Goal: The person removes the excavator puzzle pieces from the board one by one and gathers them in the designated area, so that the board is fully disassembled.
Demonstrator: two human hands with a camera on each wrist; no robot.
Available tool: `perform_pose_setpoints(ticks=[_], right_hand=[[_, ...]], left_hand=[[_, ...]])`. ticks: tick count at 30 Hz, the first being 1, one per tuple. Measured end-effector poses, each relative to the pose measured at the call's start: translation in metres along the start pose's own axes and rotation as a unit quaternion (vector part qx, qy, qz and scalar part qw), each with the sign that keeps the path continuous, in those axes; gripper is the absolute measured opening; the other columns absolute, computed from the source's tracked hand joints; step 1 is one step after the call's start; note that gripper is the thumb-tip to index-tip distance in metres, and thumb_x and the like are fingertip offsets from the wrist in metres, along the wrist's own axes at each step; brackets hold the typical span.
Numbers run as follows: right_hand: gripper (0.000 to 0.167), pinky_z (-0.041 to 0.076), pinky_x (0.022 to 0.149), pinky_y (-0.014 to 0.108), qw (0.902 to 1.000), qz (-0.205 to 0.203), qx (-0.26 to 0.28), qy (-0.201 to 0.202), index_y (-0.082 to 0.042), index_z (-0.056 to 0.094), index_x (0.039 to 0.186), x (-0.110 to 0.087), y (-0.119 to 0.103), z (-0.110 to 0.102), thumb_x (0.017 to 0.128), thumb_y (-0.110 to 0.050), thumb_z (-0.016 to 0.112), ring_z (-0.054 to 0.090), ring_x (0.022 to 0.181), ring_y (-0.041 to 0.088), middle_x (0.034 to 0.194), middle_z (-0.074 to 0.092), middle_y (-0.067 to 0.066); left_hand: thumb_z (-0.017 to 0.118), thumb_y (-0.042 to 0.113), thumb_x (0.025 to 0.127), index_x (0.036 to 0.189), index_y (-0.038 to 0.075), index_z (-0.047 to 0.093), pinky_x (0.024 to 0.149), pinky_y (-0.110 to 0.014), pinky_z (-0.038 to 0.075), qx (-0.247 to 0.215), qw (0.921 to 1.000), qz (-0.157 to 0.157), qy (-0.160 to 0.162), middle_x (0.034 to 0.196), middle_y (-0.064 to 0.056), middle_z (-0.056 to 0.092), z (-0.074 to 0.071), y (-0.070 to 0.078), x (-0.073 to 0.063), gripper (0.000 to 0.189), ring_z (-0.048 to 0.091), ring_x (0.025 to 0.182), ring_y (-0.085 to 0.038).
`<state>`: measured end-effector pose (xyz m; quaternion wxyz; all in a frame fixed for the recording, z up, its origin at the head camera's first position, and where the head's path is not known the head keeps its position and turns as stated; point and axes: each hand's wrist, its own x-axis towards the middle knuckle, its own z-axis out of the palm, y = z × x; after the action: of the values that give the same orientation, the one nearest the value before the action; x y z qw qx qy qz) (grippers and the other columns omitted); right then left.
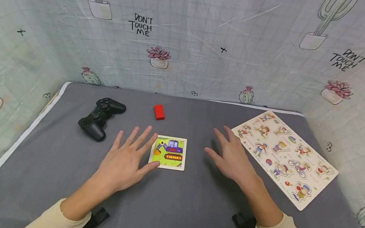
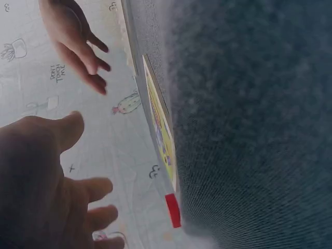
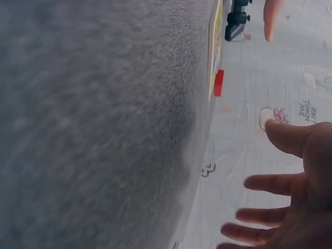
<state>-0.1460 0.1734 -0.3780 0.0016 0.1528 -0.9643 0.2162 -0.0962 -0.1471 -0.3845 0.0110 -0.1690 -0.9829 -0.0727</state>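
Observation:
In the head view a small square jigsaw puzzle (image 1: 174,153) with a purple digger picture lies in its pale frame at the middle of the table. My left hand (image 1: 124,164) hovers at its left side, fingers spread, the thumb and index fingertip overlapping its edge in this view. To the right of the puzzle my right hand (image 1: 232,157) is held over the table, fingers apart and holding nothing, near the left edge of a large wooden picture board (image 1: 284,154). The left wrist view shows both hands raised above the tabletop, the puzzle (image 2: 161,129) beyond them.
A black game controller (image 1: 100,118) lies at the left. Behind the puzzle is a red block (image 1: 159,112). Patterned cloth walls (image 1: 193,34) enclose the grey table (image 1: 169,212) at the back and sides. A black strap (image 1: 97,218) shows under the left wrist.

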Motion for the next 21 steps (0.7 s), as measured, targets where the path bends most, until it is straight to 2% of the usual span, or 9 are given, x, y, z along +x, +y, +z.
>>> perform_pose_setpoints(ticks=[8, 12, 16, 21], right_hand=[[0.062, 0.041, 0.113, 0.062, 0.9986, -0.014, 0.038, -0.034, -0.001, 0.055, 0.148, 0.013, -0.008, 0.003, 0.096, -0.026, 0.077, 0.047, 0.139, 0.046, 0.149, 0.048, 0.026], [0.059, 0.050, 0.103, 0.055, 0.9978, -0.028, 0.045, -0.038, -0.003, 0.060, 0.144, 0.022, -0.012, 0.005, 0.093, -0.023, 0.080, 0.058, 0.125, 0.039, 0.139, 0.056, 0.022], [0.057, 0.056, 0.089, 0.049, 0.9957, -0.045, 0.067, -0.044, -0.003, 0.063, 0.141, 0.031, -0.018, 0.005, 0.090, -0.020, 0.082, 0.064, 0.114, 0.036, 0.134, 0.060, 0.020], [0.049, 0.058, 0.087, 0.045, 0.9925, -0.056, 0.093, -0.057, -0.004, 0.067, 0.134, 0.042, -0.025, 0.008, 0.089, -0.016, 0.083, 0.067, 0.111, 0.033, 0.128, 0.064, 0.017]], left_hand=[[0.058, 0.062, 0.100, 0.165, 0.023, 0.033, 0.128, -0.062, 0.016, -0.010, 0.9977, 0.064, -0.022, 0.175, 0.000, 0.020, 0.004, -0.001, -0.004, 0.080, 0.024, 0.160, -0.033], [0.059, 0.059, 0.101, 0.164, 0.022, 0.034, 0.128, -0.062, 0.019, -0.018, 0.9947, 0.095, -0.035, 0.174, -0.001, 0.023, 0.006, -0.002, -0.005, 0.078, 0.026, 0.159, -0.033], [0.060, 0.056, 0.102, 0.164, 0.021, 0.035, 0.128, -0.062, 0.020, -0.029, 0.9899, 0.123, -0.064, 0.174, -0.003, 0.024, 0.007, -0.003, -0.004, 0.076, 0.026, 0.160, -0.033], [0.060, 0.053, 0.102, 0.164, 0.020, 0.036, 0.128, -0.063, 0.018, -0.050, 0.9816, 0.145, -0.114, 0.174, -0.003, 0.022, 0.006, -0.005, -0.003, 0.074, 0.022, 0.161, -0.031]])
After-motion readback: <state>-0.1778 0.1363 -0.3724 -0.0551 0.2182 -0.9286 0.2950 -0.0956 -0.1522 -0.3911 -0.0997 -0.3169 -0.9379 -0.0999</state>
